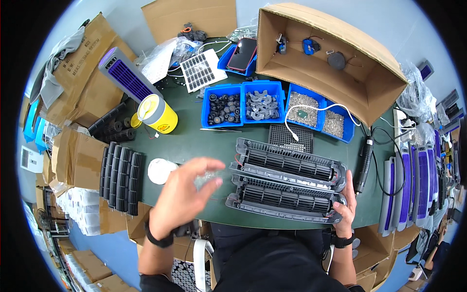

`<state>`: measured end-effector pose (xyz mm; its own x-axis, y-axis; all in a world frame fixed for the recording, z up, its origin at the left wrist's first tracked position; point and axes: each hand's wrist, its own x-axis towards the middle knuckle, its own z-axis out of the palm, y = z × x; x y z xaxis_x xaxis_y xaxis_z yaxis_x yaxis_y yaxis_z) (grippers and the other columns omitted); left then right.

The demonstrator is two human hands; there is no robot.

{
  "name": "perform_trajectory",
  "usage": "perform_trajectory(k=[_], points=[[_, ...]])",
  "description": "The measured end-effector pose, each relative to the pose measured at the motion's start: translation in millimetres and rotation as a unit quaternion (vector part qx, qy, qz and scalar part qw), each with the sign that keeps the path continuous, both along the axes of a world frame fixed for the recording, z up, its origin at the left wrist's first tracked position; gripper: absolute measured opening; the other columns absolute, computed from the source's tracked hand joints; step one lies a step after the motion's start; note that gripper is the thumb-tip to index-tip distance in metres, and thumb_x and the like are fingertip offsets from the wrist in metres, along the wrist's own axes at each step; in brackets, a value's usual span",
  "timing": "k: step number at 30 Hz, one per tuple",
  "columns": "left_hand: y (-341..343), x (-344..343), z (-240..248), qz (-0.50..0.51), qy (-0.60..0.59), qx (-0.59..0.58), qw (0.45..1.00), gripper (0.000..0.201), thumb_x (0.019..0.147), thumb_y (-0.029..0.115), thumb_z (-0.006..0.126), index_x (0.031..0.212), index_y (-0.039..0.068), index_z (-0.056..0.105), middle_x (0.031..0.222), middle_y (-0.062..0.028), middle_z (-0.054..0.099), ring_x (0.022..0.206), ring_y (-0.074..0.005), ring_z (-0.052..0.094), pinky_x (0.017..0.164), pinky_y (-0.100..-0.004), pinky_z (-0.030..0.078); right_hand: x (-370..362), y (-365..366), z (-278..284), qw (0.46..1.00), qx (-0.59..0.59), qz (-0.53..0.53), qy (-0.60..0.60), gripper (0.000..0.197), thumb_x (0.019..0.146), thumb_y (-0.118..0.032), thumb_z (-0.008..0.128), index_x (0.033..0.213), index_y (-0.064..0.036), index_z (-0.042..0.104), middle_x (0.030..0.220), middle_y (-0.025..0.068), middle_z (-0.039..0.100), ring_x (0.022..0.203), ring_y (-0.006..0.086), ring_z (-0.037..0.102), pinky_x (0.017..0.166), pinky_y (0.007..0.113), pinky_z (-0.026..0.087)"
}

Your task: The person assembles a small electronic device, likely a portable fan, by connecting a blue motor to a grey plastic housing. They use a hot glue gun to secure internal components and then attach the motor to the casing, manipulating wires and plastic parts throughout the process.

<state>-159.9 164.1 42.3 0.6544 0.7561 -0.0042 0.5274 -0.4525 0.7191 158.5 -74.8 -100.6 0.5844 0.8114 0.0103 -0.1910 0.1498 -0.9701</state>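
Note:
Two grey tower-fan housings, an upper one [292,180] and a lower one [287,214], lie side by side before me, open side up. Each has a long black ribbed fan wheel inside. At their right ends my right hand [346,204] is closed, its thumb on the lower housing and its fingers along the end of the upper one. My left hand [187,192] hovers left of the housings, holding nothing, thumb and fingers apart. Just beyond it is a round white disc [160,171] on the green table [189,141].
Blue bins hold black rollers [224,109], grey clips [262,104] and screws [302,107]. A large open carton [335,46] stands behind them. Several black fan wheels [119,177] lie left, near a yellow cup [159,114]. An electric screwdriver [364,165] and purple-grey fans [406,187] are right.

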Motion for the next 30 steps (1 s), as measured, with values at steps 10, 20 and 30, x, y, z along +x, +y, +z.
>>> perform_trajectory(k=[10, 20, 30], points=[[170, 72, -87, -0.052, 0.058, 0.078, 0.994, 0.027, 0.082, -0.005, 0.074, 0.109, -0.004, 0.073, 0.099, -0.0175, 0.079, 0.094, -0.0283, 0.077, 0.087, -0.0379, 0.061, -2, 5, 2, 0.999, 0.031, 0.017, 0.026, 0.109, 0.069, -0.015, 0.066, 0.167, 0.0067, 0.022, 0.165, 0.026, 0.04, 0.15, 0.0347, 0.045, 0.126, 0.042, 0.029], [170, 86, -94, -0.053, 0.068, 0.102, 0.991, 0.027, 0.078, -0.004, 0.079, 0.106, -0.003, 0.075, 0.091, -0.0151, 0.075, 0.085, -0.0283, 0.073, 0.078, -0.0383, 0.058, 1, 3, 2, 1.0, 0.009, 0.017, 0.011, 0.111, 0.07, -0.018, 0.067, 0.168, 0.0045, 0.02, 0.161, 0.0285, 0.044, 0.146, 0.0364, 0.049, 0.125, 0.043, 0.032], [58, 41, -75, 0.096, -0.101, -0.153, 0.978, 0.021, 0.096, -0.003, 0.07, 0.116, -0.003, 0.075, 0.102, -0.0061, 0.077, 0.092, -0.0102, 0.069, 0.084, -0.0272, 0.056, 1, 3, -1, 1.0, 0.003, 0.0, 0.016, 0.111, 0.067, -0.019, 0.067, 0.166, 0.0088, 0.024, 0.159, 0.0267, 0.048, 0.143, 0.0345, 0.053, 0.122, 0.041, 0.036]])
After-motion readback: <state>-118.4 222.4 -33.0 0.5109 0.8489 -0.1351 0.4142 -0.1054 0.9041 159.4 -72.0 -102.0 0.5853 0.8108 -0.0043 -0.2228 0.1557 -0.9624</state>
